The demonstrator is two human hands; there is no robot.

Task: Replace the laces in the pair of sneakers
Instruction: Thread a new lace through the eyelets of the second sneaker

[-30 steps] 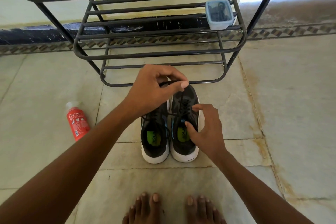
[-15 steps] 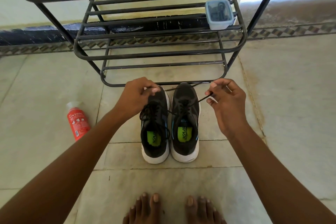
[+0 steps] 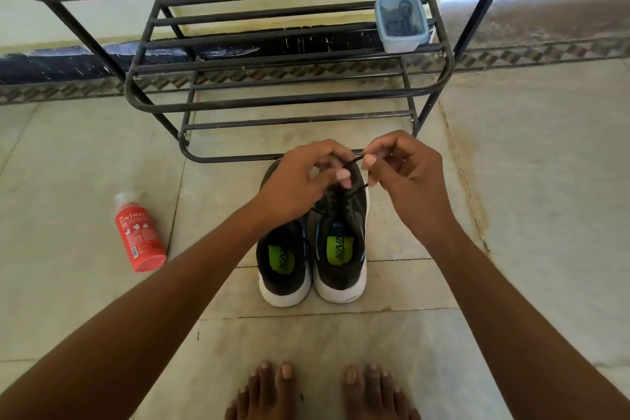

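Two black sneakers with white soles and green insoles stand side by side on the floor, heels toward me: the left sneaker and the right sneaker. Both hands meet above the right sneaker's toe. My left hand pinches the black lace between thumb and fingers. My right hand pinches the other end of the same lace. The lace runs down to the right sneaker's eyelets. My left hand hides the left sneaker's toe.
A black metal shoe rack stands just behind the sneakers, with a small lidded plastic box holding dark laces on its shelf. A red Cinthol bottle lies on the tiled floor at left. My bare feet are at the bottom.
My hands were spread apart to either side of the sneakers, each pulling a lace end; they have now come together above the right sneaker's toe, still holding the lace.
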